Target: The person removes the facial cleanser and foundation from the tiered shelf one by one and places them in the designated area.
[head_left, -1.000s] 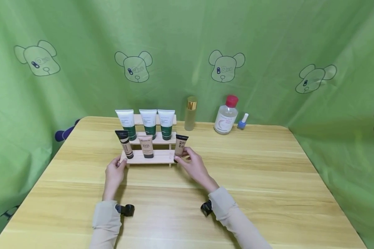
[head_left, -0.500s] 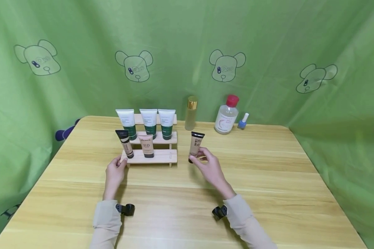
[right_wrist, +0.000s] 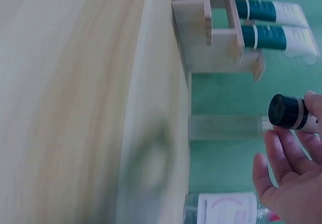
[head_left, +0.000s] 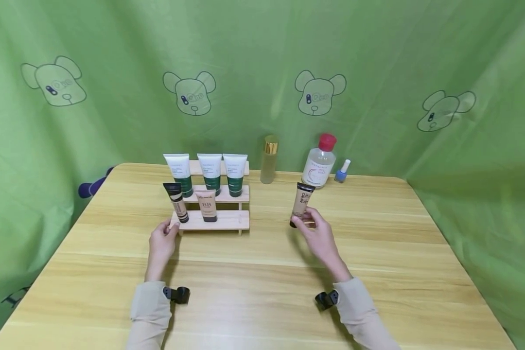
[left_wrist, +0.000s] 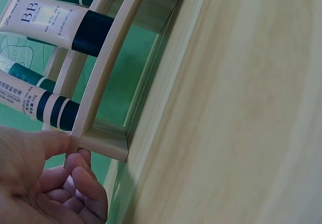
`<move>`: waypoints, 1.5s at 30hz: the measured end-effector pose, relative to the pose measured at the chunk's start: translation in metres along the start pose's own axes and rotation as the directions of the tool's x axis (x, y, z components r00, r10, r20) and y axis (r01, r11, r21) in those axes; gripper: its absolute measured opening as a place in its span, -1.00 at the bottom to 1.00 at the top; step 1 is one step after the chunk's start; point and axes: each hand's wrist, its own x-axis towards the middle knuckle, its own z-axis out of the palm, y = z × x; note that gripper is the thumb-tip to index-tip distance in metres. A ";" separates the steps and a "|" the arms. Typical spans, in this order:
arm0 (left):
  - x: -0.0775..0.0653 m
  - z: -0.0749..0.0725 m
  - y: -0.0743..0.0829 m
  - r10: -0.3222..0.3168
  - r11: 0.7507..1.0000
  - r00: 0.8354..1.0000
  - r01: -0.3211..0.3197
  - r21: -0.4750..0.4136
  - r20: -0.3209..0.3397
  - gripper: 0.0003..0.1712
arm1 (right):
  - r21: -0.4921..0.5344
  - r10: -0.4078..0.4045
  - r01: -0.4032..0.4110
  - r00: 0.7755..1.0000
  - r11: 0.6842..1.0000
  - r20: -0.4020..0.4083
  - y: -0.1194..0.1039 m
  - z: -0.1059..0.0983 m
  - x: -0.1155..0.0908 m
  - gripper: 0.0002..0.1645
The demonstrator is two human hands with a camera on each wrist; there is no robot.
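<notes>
My right hand point(head_left: 319, 238) pinches a beige cosmetic tube point(head_left: 302, 201) between thumb and fingers, its black cap point(right_wrist: 284, 112) pointing down, held above the table to the right of the wooden tiered rack point(head_left: 229, 222). With thumb and curled forefinger, my left hand point(head_left: 162, 245) grips the front left corner of that rack. On the rack's lowest step stand a striped concealer tube point(head_left: 177, 204) at the left, leaning, and a pink BB cream tube point(head_left: 207, 206) in the middle. Three white-and-green tubes point(head_left: 235, 172) stand on the step behind.
Behind the rack, along the table's back edge, stand a gold-capped bottle point(head_left: 269, 163), a clear bottle with a red cap point(head_left: 318, 165) and a small blue nail polish bottle point(head_left: 341, 173). A green curtain point(head_left: 253, 58) hangs around the wooden table point(head_left: 245, 301).
My right hand has lifted the beige tube off the right end of the rack's lowest step and carried it rightward. The left hand has stayed at the rack's corner.
</notes>
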 end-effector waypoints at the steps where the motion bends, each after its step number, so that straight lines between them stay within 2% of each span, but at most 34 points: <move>1: 0.000 0.000 0.000 0.000 1.000 1.000 0.000 -0.002 -0.001 -0.48 | -0.004 0.011 -0.011 1.000 1.000 -0.003 0.002 -0.002 0.001 -0.55; 11: 0.001 0.001 -0.002 -0.032 0.999 0.999 0.032 -0.002 0.007 -0.49 | -0.038 0.128 -0.129 0.991 0.991 -0.030 0.026 -0.024 0.008 -0.48; 22: 0.001 0.001 0.001 -0.014 1.000 1.000 0.014 -0.010 0.002 -0.49 | -0.137 0.161 -0.168 0.985 0.976 -0.059 0.040 -0.051 0.012 -0.43; 31: 0.001 0.001 0.000 -0.016 1.000 1.000 0.016 -0.014 -0.003 -0.49 | -0.222 0.217 -0.226 0.974 0.949 -0.063 0.061 -0.073 0.016 -0.35; 36: 0.001 0.002 0.000 -0.010 1.000 1.000 0.010 -0.014 -0.012 -0.50 | -0.257 0.246 -0.246 0.969 0.935 -0.032 0.076 -0.083 0.020 -0.34; 45: 0.001 0.002 -0.002 -0.006 1.000 1.000 0.006 -0.025 -0.004 -0.50 | -0.292 0.348 -0.317 0.936 0.902 0.059 0.089 -0.097 0.022 -0.26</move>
